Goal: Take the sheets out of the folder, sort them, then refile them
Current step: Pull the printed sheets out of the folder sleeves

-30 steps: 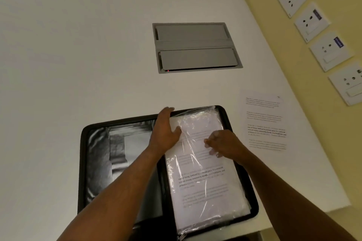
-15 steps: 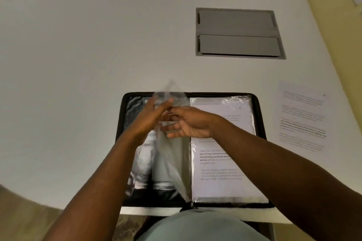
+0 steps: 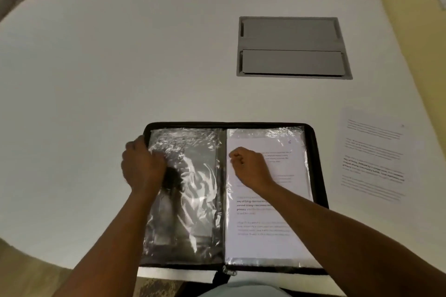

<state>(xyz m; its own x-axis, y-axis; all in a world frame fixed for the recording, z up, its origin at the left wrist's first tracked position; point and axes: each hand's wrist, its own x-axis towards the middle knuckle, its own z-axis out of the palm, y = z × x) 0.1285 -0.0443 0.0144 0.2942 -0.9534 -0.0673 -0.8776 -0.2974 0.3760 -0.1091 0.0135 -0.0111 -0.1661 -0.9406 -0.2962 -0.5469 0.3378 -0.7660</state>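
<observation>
Folder open on bench. Left hand presses empty sleeve flat, grip unclear; right hand curled, pinching filed sheet. Draw it out slowly, sleeve pinned.

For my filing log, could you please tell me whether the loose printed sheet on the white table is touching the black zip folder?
No, the loose printed sheet lies apart from the black zip folder, with bare white table between them.

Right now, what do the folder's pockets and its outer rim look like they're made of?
The pockets look like thin clear plastic film, glossy: crinkled, with bright glare streaks, and print shows through the right one. The rim looks like matte black fabric or faux leather, with a zip pull at the spine; which one is unclear.
</observation>
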